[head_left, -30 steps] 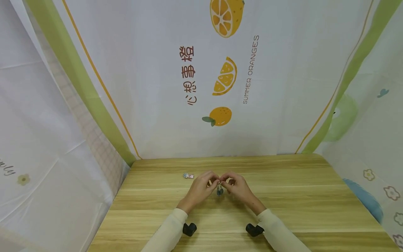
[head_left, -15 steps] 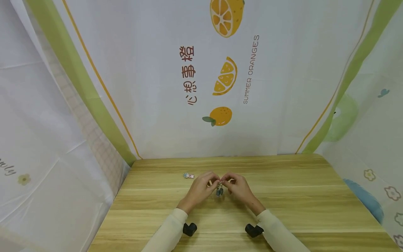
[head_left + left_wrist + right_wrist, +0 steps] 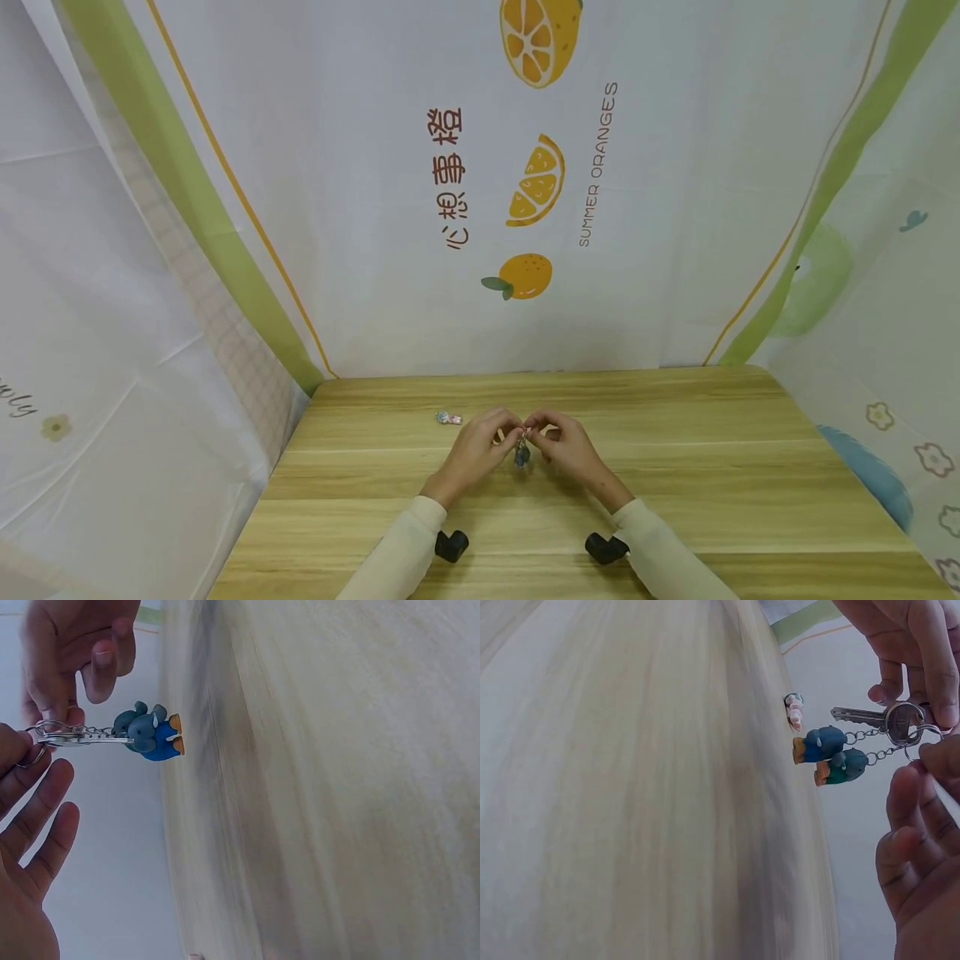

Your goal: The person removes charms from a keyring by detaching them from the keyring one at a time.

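Both hands meet over the table, fingertips nearly together. In the head view my left hand (image 3: 480, 446) and right hand (image 3: 568, 447) each pinch metal key rings between thumb and fingers. The right wrist view shows two linked rings, with a silver key (image 3: 859, 716) on the larger key ring (image 3: 888, 724) by the left fingertips. My right thumb and finger pinch the thinner ring (image 3: 908, 751). Two small elephant figurines dangle on short chains, one in blue (image 3: 823, 745), the other in green (image 3: 843, 766). The left wrist view shows the blue elephant overlapping the other's head.
A small figure with a blue head and pink body (image 3: 449, 418) lies on the wooden table (image 3: 675, 500), beyond the left hand. Black camera mounts (image 3: 452, 547) sit at both wrists. A printed white cloth (image 3: 375, 317) hangs behind the table's far edge.
The elephant figurines swing and turn slightly under the fingers, now overlapping more in the head view. Both hands stay in the same place, still pinching the rings.
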A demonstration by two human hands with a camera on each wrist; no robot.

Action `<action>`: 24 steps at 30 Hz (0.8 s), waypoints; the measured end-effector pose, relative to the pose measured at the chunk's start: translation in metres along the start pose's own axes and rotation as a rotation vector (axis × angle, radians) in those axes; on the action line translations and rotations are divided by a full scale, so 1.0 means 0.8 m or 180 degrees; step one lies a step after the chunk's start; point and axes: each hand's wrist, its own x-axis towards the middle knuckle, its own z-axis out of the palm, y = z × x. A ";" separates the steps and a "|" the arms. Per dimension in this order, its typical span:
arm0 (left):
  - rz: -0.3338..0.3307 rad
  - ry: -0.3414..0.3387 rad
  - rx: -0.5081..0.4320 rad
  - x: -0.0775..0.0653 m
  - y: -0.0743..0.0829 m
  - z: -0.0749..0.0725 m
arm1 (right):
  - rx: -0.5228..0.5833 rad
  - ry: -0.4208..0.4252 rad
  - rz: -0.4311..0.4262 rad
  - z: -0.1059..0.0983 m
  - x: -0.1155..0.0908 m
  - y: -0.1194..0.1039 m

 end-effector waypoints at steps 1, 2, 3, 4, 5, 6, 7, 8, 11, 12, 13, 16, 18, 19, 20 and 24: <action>0.0002 0.0001 -0.0005 0.000 0.000 0.000 | 0.0012 -0.0011 -0.0035 0.000 0.000 0.000; 0.0006 0.0007 -0.0012 0.000 0.000 0.000 | 0.0019 -0.0013 -0.0075 0.000 0.000 0.000; 0.0015 0.0017 -0.0018 0.000 0.000 0.000 | 0.0015 -0.0008 -0.0104 0.000 0.000 0.000; 0.0032 0.0032 -0.0025 0.000 0.000 0.000 | 0.0008 -0.0004 -0.0132 0.000 -0.001 0.000; 0.0050 0.0045 -0.0028 0.000 0.000 0.000 | -0.0001 0.0004 -0.0161 0.000 -0.001 0.001; 0.0067 0.0055 -0.0029 0.000 0.000 0.000 | -0.0006 0.0009 -0.0171 0.000 -0.001 0.001; 0.0086 0.0067 -0.0033 0.000 0.000 0.000 | -0.0012 0.0014 -0.0180 0.000 -0.001 0.002; 0.0093 0.0071 -0.0040 -0.001 0.000 0.000 | -0.0019 0.0019 -0.0181 0.000 -0.002 0.003; 0.0073 0.0051 -0.0059 -0.001 0.000 0.000 | -0.0036 0.0031 -0.0201 0.000 -0.002 0.006; 0.0054 0.0038 -0.0066 -0.001 0.000 0.000 | -0.0041 0.0037 -0.0209 0.000 -0.002 0.007; 0.0033 0.0020 -0.0070 -0.002 0.000 0.000 | -0.0046 0.0046 -0.0221 0.000 -0.002 0.008; -0.0014 -0.0012 -0.0057 -0.002 0.000 0.000 | -0.0046 0.0072 -0.0248 0.000 -0.002 0.010; -0.0028 -0.0010 -0.0041 -0.001 0.000 0.000 | -0.0056 0.0084 -0.0242 0.000 -0.002 0.009; -0.0031 -0.0009 -0.0034 -0.001 0.000 -0.001 | -0.0065 0.0085 -0.0238 0.000 -0.002 0.008; -0.0031 -0.0005 -0.0030 -0.001 0.000 -0.001 | -0.0074 0.0088 -0.0229 0.000 -0.002 0.007; -0.0033 -0.0013 -0.0037 0.000 0.001 -0.001 | -0.0079 0.0094 -0.0164 -0.001 -0.002 0.005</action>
